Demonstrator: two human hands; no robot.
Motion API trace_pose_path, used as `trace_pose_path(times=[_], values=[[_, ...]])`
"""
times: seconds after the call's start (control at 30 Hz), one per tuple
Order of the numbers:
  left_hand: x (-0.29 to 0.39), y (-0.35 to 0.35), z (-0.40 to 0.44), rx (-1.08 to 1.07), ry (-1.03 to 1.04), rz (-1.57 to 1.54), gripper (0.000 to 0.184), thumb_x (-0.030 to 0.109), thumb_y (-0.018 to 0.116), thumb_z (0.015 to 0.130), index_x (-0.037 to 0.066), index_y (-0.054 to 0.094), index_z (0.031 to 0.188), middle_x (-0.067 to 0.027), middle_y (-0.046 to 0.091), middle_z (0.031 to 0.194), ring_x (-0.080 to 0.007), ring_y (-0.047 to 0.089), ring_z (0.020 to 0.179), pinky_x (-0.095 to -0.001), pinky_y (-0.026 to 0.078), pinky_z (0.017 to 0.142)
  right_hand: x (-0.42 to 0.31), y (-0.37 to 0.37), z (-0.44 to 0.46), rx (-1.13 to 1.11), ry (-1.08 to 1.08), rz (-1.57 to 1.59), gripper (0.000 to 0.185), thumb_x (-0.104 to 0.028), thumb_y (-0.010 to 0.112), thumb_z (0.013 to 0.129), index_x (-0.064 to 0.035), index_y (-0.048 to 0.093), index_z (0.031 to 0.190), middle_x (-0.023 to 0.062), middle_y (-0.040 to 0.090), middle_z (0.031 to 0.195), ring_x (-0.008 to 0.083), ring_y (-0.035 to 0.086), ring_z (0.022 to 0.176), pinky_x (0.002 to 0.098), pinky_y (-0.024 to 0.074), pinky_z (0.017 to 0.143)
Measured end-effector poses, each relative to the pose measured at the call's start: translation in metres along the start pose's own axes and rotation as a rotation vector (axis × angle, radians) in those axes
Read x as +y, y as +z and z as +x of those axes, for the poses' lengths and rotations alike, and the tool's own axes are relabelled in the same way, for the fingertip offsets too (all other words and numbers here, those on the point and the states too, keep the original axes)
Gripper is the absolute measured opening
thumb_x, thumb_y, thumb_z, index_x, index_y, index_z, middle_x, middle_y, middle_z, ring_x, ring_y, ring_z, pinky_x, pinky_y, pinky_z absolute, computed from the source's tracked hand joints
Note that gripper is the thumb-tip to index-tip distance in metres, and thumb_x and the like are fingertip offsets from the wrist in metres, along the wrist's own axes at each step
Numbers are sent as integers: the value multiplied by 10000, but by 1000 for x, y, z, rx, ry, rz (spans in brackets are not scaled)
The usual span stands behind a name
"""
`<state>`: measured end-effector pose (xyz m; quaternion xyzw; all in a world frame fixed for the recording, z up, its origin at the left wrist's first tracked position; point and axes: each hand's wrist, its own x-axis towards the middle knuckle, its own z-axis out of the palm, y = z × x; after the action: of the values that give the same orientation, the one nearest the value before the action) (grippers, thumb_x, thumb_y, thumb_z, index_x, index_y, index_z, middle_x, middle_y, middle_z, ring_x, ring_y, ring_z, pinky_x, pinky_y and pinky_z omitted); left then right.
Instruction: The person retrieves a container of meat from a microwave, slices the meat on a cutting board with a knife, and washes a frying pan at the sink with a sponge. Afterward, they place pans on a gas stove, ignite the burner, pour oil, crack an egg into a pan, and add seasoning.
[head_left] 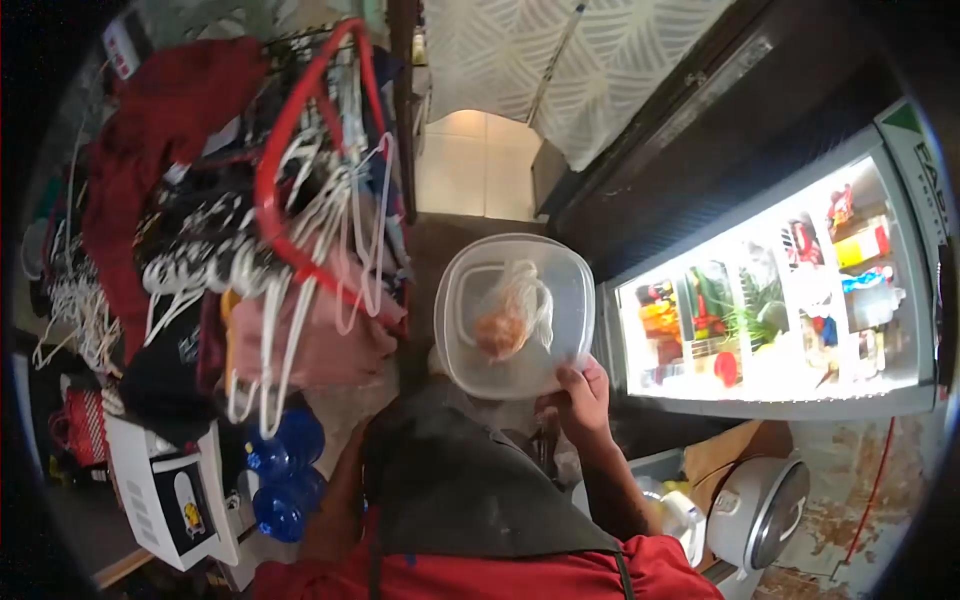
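right hand (584, 392): gripping tub (572, 300) by lower right corner
tub: bag (515, 310) inside
left hand: hidden, cannot tell
fridge (640, 398): lit

This is looking like a cramped home: a glass-fronted fridge (770, 290) is glowing with produce and packets, clothes (310, 345) are hanging beside white hangers (325, 200), a rice cooker (760, 510) is standing near the fridge's lower edge, and a patterned curtain (600, 75) is hanging over a doorway.
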<state>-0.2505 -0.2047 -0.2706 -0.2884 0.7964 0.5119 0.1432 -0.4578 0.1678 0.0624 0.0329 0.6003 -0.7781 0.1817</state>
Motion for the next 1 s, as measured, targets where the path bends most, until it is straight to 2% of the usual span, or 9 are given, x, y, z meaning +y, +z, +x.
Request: trace_pose_path(times=[0.23, 0.33, 0.43, 0.5, 0.6, 0.77, 0.9, 0.93, 1.0], values=[[242, 130, 223, -359, 546, -175, 320, 153, 556, 957, 45, 634, 1247, -181, 668, 1189, -308, 648, 1068, -439, 489, 950, -25, -85, 196, 119, -50, -281, 211, -189, 618, 964, 13, 625, 1028, 85, 690, 824, 138, 645, 634, 280, 521, 584], [359, 154, 316, -476, 648, 156, 251, 194, 554, 946, 60, 685, 1113, -202, 696, 1079, -362, 657, 1022, -435, 495, 897, -46, -110, 280, 194, -31, -298, 224, -195, 645, 955, 18, 616, 1017, 93, 679, 782, 143, 637, 620, 293, 511, 573], [480, 109, 378, -447, 601, 529, 216, 194, 569, 924, 44, 687, 1026, -208, 692, 1016, -387, 659, 982, -460, 513, 820, -76, -134, 352, 205, -17, -276, 212, -183, 641, 955, 16, 611, 1021, 82, 678, 763, 143, 632, 616, 292, 513, 587], [554, 84, 421, -392, 595, 368, 217, 212, 601, 906, 35, 677, 1006, -194, 691, 980, -390, 668, 932, -466, 522, 787, -90, -145, 400, 191, -30, -308, 227, -212, 637, 965, 1, 610, 1039, 77, 681, 794, 130, 634, 614, 281, 528, 587], [699, 49, 455, -331, 785, 236, 262, 250, 601, 1007, 9, 648, 1099, -142, 694, 1004, -240, 680, 917, -355, 525, 806, -90, -160, 472, 210, -30, -232, 208, -203, 625, 975, -7, 605, 1043, 72, 674, 774, 124, 636, 593, 277, 539, 566], [867, 12, 531, -516, 1040, -247, 253, 211, 638, 983, -5, 642, 1116, -121, 689, 985, -210, 687, 936, -330, 549, 816, -91, -148, 605, 247, 68, -230, 207, -195, 638, 968, 8, 604, 982, 81, 670, 748, 145, 654, 606, 288, 538, 565], [933, -49, 645, -209, 1144, -755, 411, 246, 582, 985, 3, 539, 1313, -103, 628, 1188, -222, 625, 1044, -349, 508, 947, -107, -124, 737, 219, 127, -319, 223, -200, 661, 959, 9, 587, 984, 56, 628, 714, 145, 634, 606, 298, 530, 566], [929, -85, 695, -28, 1141, -1019, 483, 260, 579, 957, -10, 495, 1350, -111, 603, 1211, -228, 601, 1096, -363, 490, 973, -113, -116, 774, 198, 144, -344, 222, -197, 661, 959, 8, 584, 992, 50, 618, 709, 144, 626, 602, 299, 527, 563], [940, -157, 726, 438, 1247, -1236, 423, 255, 488, 964, -20, 495, 1286, -166, 573, 1233, -272, 573, 1132, -410, 464, 1006, -121, -79, 843, 179, 189, -321, 177, -165, 641, 969, -16, 545, 968, 42, 610, 717, 132, 609, 622, 296, 516, 565]])
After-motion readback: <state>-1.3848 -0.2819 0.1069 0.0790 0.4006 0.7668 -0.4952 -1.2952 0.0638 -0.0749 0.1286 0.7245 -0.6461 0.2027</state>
